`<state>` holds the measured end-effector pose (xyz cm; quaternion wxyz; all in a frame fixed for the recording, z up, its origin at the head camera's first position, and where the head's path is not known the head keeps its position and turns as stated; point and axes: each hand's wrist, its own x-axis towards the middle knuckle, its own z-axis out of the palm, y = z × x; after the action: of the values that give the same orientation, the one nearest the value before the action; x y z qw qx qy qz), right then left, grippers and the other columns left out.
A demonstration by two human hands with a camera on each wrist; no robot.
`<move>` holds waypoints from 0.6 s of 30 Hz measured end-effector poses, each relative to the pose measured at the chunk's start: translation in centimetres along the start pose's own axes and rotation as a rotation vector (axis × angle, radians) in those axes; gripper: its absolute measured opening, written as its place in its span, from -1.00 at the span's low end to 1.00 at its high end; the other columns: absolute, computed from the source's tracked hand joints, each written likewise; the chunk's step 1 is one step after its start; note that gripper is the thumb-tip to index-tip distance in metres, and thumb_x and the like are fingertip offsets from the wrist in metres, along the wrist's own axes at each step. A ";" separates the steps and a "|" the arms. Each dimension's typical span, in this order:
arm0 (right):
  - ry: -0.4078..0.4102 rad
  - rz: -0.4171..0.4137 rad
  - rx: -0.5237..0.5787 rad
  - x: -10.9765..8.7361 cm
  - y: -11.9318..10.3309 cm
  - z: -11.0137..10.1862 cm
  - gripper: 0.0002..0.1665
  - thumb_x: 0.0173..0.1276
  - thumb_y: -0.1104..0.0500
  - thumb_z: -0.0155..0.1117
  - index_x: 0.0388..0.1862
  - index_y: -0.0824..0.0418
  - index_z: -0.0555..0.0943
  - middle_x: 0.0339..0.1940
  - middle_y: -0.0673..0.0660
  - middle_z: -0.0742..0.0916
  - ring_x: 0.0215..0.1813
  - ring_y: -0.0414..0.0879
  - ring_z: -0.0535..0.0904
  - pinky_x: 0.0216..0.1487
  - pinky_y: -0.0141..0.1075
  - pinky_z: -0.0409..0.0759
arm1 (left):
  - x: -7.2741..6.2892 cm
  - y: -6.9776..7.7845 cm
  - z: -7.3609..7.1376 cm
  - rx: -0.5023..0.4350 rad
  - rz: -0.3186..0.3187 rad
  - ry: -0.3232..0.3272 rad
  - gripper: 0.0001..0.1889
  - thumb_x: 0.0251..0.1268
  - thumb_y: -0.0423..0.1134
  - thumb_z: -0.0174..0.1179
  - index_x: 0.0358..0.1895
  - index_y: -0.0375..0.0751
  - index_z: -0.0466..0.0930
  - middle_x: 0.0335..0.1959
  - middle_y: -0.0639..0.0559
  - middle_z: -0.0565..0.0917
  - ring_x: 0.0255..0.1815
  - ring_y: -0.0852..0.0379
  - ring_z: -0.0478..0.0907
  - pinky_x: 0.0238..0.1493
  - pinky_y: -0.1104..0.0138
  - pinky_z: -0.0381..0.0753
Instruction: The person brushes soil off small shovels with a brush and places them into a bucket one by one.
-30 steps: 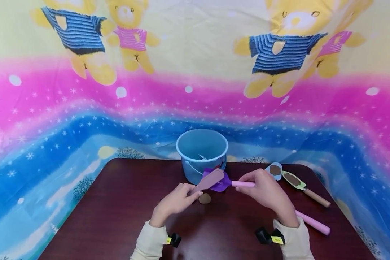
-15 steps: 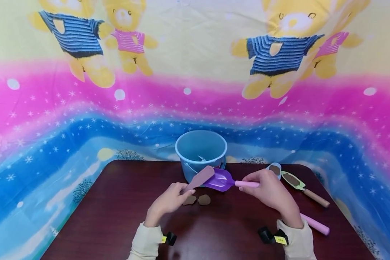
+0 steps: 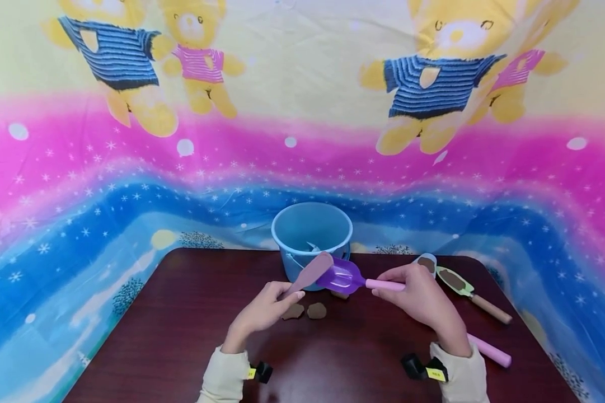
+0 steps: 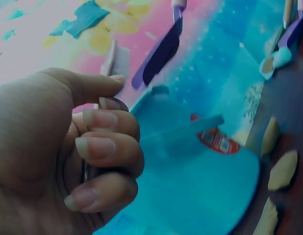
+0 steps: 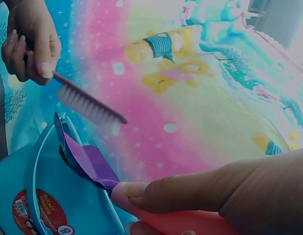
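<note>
My left hand [image 3: 259, 310] pinches the handle of a pink-backed brush [image 3: 309, 272], whose white bristles [image 5: 90, 105] show in the right wrist view. In my right hand [image 3: 423, 296] is the pink handle of a purple toy shovel [image 3: 345, 277]. Its blade is raised in front of the blue bucket [image 3: 291, 260], and the brush head overlaps the blade's left edge in the head view. Below them on the table lie flat brown pieces [image 3: 317, 310]. Another brown piece [image 3: 339, 295] is partly hidden by the shovel.
Right of the bucket, a light blue scoop [image 3: 427, 262] and a green trowel [image 3: 453, 278] with a wooden handle each bear brown matter. A second pink handle [image 3: 489, 350] pokes out from under my right forearm. Printed cloth surrounds the dark table [image 3: 181, 336].
From across the shovel's blade, the brush and my left hand have shifted left, uncovering a brown piece. The shovel has moved slightly right and its blade has tilted. Another brown piece now shows beneath it.
</note>
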<state>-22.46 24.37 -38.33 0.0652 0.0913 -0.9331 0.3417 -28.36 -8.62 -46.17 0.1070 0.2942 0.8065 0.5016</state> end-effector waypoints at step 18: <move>-0.033 -0.005 0.020 0.5 -0.1 0.6 -0.74 0.22 0.10 0.56 -0.12 0.13 0.82 -0.29 0.00 0.82 -0.24 -0.14 0.69 -0.22 -0.20 0.63 | 1.1 0.0 2.6 0.127 -0.022 -0.055 -0.69 0.56 -0.02 0.11 -0.41 -0.04 0.56 -0.67 0.16 0.34 -0.65 0.28 0.25 -0.56 0.42 0.31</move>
<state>-22.92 23.81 -38.62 0.0496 0.0998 -0.9303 0.3494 -28.02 -6.05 -47.23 0.1159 0.3049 0.8366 0.4401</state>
